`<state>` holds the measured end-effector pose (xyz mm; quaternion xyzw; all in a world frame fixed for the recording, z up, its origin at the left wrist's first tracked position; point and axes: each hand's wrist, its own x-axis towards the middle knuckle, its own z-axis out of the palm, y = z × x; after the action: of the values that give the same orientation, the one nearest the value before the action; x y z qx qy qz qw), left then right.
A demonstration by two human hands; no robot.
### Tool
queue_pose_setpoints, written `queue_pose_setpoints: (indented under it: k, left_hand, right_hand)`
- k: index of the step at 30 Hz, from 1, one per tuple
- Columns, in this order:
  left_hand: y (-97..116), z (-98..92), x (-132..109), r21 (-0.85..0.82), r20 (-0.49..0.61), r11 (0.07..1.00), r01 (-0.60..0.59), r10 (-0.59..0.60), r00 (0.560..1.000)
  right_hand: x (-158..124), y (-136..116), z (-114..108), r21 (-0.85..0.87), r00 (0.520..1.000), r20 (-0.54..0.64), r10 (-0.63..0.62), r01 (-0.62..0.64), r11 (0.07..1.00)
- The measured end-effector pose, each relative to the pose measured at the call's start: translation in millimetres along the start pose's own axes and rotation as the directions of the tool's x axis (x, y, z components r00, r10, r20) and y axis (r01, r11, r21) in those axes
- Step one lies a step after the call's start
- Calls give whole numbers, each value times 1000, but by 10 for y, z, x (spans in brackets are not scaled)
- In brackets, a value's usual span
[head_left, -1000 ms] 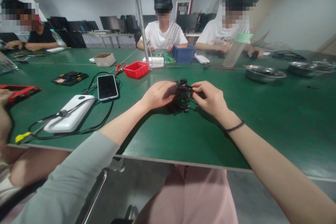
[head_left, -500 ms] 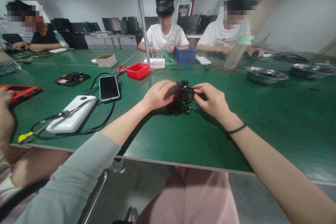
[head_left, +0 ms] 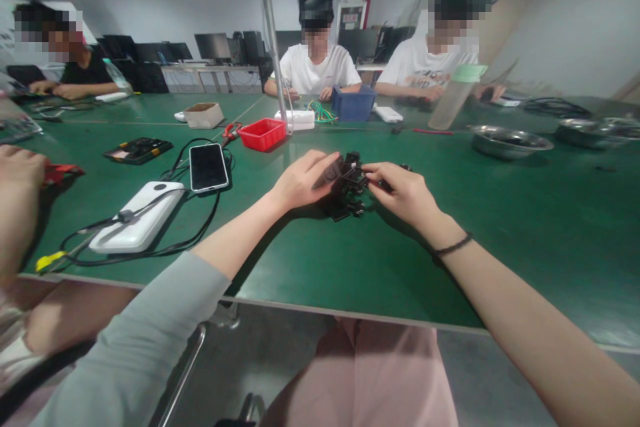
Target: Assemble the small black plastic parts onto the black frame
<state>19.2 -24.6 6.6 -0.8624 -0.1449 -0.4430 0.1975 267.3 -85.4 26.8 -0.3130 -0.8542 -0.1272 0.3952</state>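
On the green table in front of me stands a black, many-pronged assembly [head_left: 354, 188]; its exact kind cannot be made out. My left hand [head_left: 301, 180] grips it from the left, fingers behind and thumb along the near side. At its right side, my right hand [head_left: 400, 188] is closed in a pinch, thumb and forefinger together on a small dark piece against the prongs. Part of that piece is hidden by the fingers. Something dark also shows just behind the right knuckles.
Left of my arm lie a white power bank [head_left: 137, 217], a phone [head_left: 208, 167] and looped black cables. Ahead are a red tray [head_left: 263, 135], a blue bin [head_left: 353, 105] and a bottle [head_left: 453, 103]; a metal bowl [head_left: 510, 145] stands right. Another person's hand [head_left: 20, 173] is far left.
My right fingertips have moved slightly left, closer to the black assembly. My left hand keeps its hold. At far left, the neighbour's hand has moved over the red object.
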Motion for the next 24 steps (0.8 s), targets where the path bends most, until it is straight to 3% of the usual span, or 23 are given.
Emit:
queue_pose_setpoints:
  k: [14,24]
  left_hand:
    - [29,-26,14,23,-23,1000,2,-2,1000]
    - [41,-60,47,72,22,997,28,-30,999]
  right_hand:
    - [-6,16,13,20,1000,19,24,-24,1000]
    - [-11,16,33,6,1000,16,3,-3,1000]
